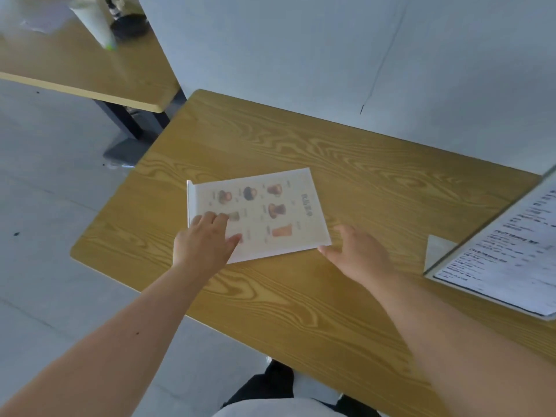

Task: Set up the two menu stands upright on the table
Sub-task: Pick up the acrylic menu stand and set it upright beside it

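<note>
A menu stand with drink pictures [270,206] lies flat on the wooden table [301,296], its clear foot at the left edge. My left hand [204,242] rests palm down on the menu's near left corner, fingers spread. My right hand [358,254] is open beside the menu's near right corner, fingertips touching or nearly touching that corner. A second menu stand with printed text [508,260] is at the table's right edge, leaning or tilted, partly cut off by the frame.
A white wall [331,55] borders the table's far side. Another wooden table [75,61] stands at the far left with a white bottle [96,22] and a dark object on it. Grey floor lies to the left.
</note>
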